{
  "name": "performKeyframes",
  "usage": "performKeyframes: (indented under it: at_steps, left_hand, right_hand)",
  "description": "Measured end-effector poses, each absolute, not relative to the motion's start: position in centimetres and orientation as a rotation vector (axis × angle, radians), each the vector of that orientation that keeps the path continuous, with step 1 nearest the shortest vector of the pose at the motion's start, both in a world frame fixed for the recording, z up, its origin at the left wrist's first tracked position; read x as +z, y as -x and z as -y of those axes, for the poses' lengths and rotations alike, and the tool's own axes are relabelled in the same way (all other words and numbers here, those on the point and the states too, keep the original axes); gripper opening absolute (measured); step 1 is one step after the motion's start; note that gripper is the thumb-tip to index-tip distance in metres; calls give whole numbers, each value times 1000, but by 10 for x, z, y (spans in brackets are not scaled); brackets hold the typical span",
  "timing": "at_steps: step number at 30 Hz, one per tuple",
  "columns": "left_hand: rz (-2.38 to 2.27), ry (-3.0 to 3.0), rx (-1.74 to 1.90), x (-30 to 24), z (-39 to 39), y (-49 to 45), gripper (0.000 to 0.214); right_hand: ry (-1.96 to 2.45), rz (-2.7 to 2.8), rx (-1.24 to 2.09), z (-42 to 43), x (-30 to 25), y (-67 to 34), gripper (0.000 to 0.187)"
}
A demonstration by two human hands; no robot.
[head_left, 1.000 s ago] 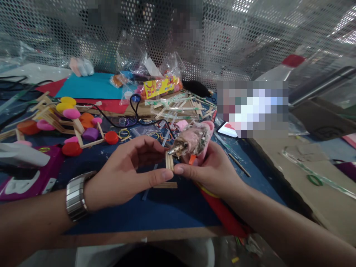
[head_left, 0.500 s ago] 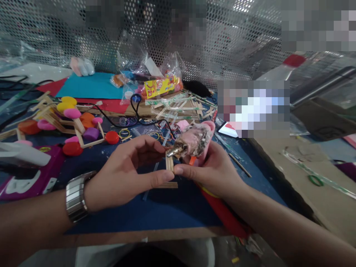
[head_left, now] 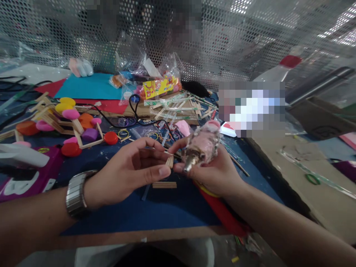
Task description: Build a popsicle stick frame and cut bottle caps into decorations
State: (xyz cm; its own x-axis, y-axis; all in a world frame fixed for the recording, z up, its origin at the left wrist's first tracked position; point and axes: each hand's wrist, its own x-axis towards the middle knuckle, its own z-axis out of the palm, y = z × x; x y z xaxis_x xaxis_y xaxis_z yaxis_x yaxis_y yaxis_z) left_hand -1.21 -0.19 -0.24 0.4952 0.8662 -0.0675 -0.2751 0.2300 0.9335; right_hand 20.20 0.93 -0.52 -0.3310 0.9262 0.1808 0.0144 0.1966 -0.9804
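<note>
My left hand [head_left: 130, 174], with a metal-banded watch [head_left: 76, 194] at the wrist, pinches a small bundle of wooden sticks [head_left: 170, 162] between thumb and fingers. My right hand [head_left: 214, 176] is closed around a pink hot glue gun [head_left: 204, 144] coated in dried, browned residue. The gun's metal nozzle [head_left: 190, 163] points down towards me, just right of the bundle. The right thumb and index fingertip reach to the bundle's right side. Below the hands, a few more wooden sticks [head_left: 164, 185] lie side by side on the blue mat [head_left: 133, 218].
At left stands a stick frame with coloured discs [head_left: 89, 134], beside a purple-and-white device [head_left: 47, 174]. Loose sticks and straws [head_left: 180, 105], a snack-style plastic bag [head_left: 160, 88] and a black cord [head_left: 136, 107] lie behind. Cardboard [head_left: 278, 163] covers the right side.
The glue gun has turned, its nozzle swinging from above the bundle to its right and downward. My right index finger has come up to the bundle, which now tilts.
</note>
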Motion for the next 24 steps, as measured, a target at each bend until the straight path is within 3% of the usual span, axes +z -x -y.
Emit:
performKeyframes:
  at_steps: [14, 24]
  left_hand:
    - [-559, -985, 907, -2, 4, 11, 22]
    - [-1033, -1838, 1251, 0, 6, 21, 13]
  right_hand:
    - [1047, 1471, 1282, -14, -6, -202, 38]
    - [987, 1719, 812, -11, -6, -207, 21]
